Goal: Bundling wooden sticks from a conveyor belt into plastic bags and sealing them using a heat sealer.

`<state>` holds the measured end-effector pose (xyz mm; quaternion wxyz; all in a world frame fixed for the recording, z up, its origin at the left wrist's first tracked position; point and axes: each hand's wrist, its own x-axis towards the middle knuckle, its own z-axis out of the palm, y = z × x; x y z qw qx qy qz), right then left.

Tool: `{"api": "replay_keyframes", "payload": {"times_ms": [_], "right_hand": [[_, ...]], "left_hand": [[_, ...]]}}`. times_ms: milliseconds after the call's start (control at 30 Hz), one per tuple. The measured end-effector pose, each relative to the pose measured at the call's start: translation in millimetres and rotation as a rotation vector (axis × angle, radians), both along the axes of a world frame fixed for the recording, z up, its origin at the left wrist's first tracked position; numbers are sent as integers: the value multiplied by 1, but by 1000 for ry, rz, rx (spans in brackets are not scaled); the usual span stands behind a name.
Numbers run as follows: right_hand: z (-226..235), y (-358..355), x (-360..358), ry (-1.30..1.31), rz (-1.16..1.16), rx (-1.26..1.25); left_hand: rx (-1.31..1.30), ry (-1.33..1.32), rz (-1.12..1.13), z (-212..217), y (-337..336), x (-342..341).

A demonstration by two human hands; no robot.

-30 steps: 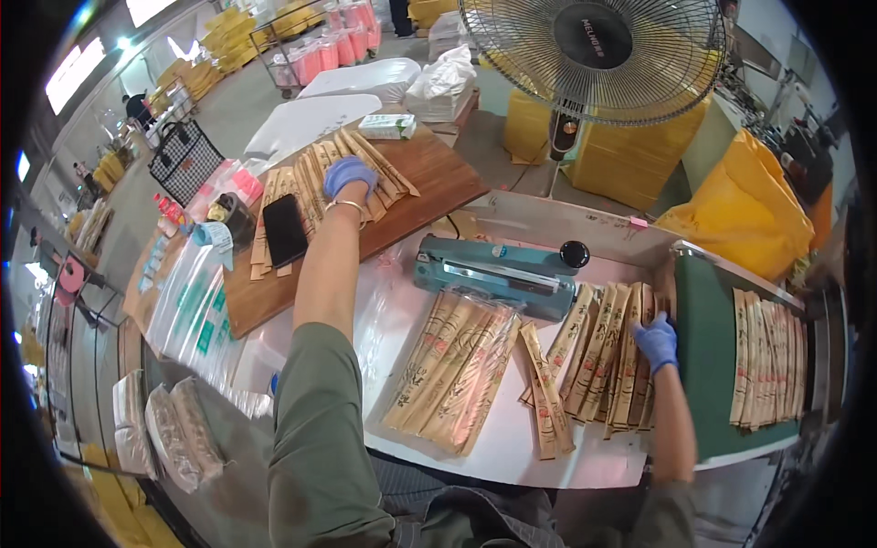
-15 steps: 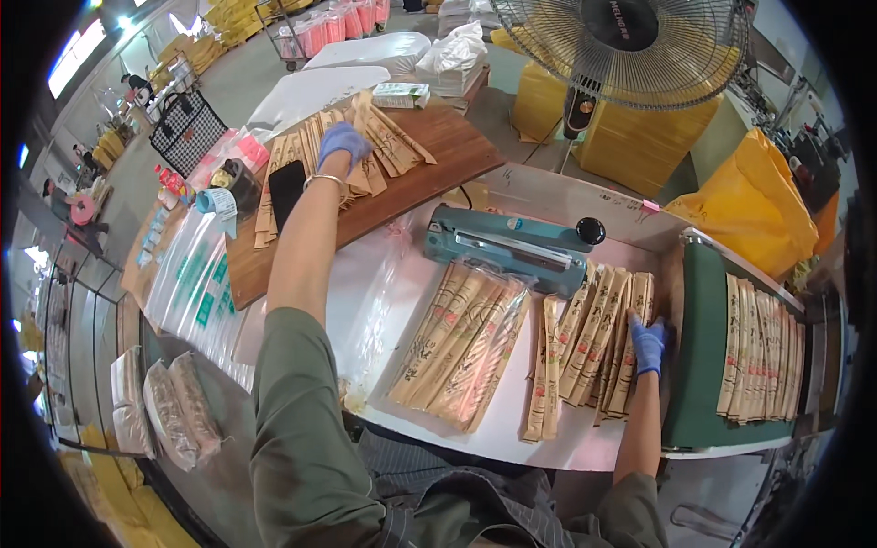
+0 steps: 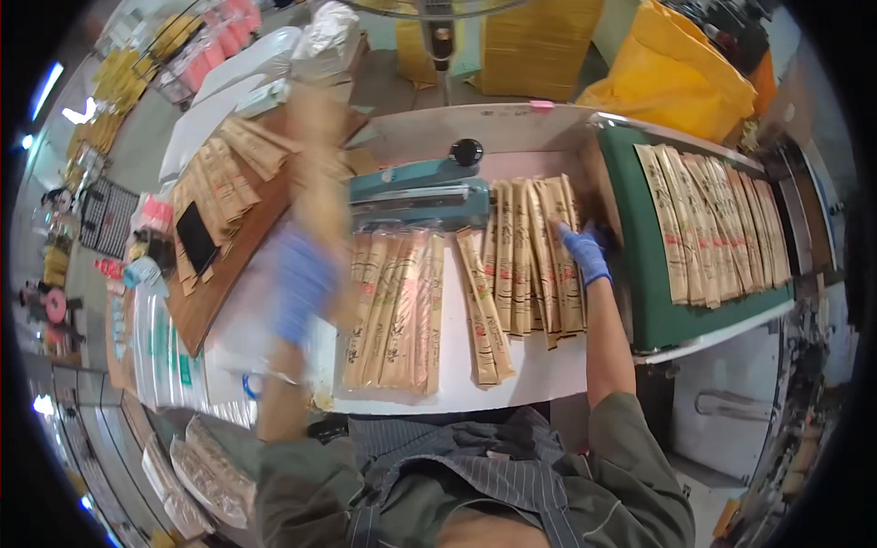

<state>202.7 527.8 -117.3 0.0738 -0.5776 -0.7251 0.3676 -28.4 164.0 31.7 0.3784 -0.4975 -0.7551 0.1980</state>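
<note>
My left hand [image 3: 306, 283], in a blue glove and smeared by motion, grips a bundle of paper-wrapped chopsticks [image 3: 320, 164] that stands up from it, also blurred. My right hand [image 3: 586, 254], gloved too, lies against the right end of a row of paper-wrapped chopsticks [image 3: 523, 260]; its thumb touches the last ones and its fingers are spread apart, partly in shadow by the box wall. Between my hands lies a clear bag [image 3: 393, 315] filled with wrapped chopsticks. Two loose wrapped pieces [image 3: 484, 310] lean to its right.
Behind the bag sits a teal bag sealer [image 3: 420, 196] with a black knob. A green surface [image 3: 644, 310] at the right bears another row. On the brown board [image 3: 206, 306] at the left lie a phone [image 3: 195, 239] and more wrapped chopsticks; clear plastic bags [image 3: 164, 352] lie near it.
My left hand has come back from the board toward me, now carrying a bundle of paper-wrapped chopsticks. My right hand keeps its place at the row. The head view has turned rightward and down.
</note>
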Motion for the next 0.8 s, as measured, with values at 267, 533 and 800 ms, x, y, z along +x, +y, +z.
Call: {"api": "replay_keyframes", "payload": {"times_ms": [267, 533, 800], "right_hand": [[-55, 14, 42, 481, 173, 189], [-8, -140, 49, 1033, 264, -993], [75, -162, 37, 1240, 415, -494]], "left_hand": [[663, -1515, 430, -140, 171, 162], [1102, -2224, -53, -120, 112, 163], [928, -2454, -686, -17, 79, 141]]}}
